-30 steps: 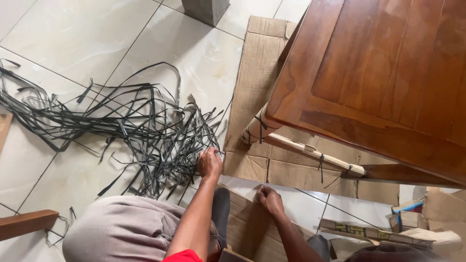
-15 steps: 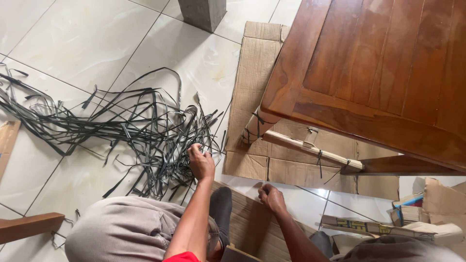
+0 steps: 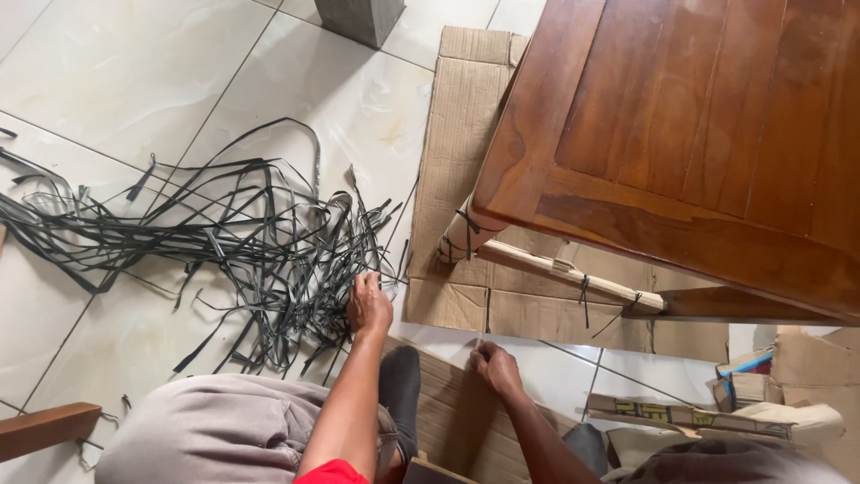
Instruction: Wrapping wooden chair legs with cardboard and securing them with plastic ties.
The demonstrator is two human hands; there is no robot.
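Here our left hand (image 3: pixel 369 303) pinches shut on the near edge of the strap tangle (image 3: pixel 224 242) left of the table (image 3: pixel 699 143), right hand (image 3: pixel 491 363) fisted, contents unclear; straps look light, springy, slick, best gripped bunched.

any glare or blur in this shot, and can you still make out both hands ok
Head view: soft daylight, with pale glare on the glossy floor tiles and a sheen on the wooden table top. Slight edge distortion, little blur. The left hand at the black straps and the right hand on cardboard read clearly.
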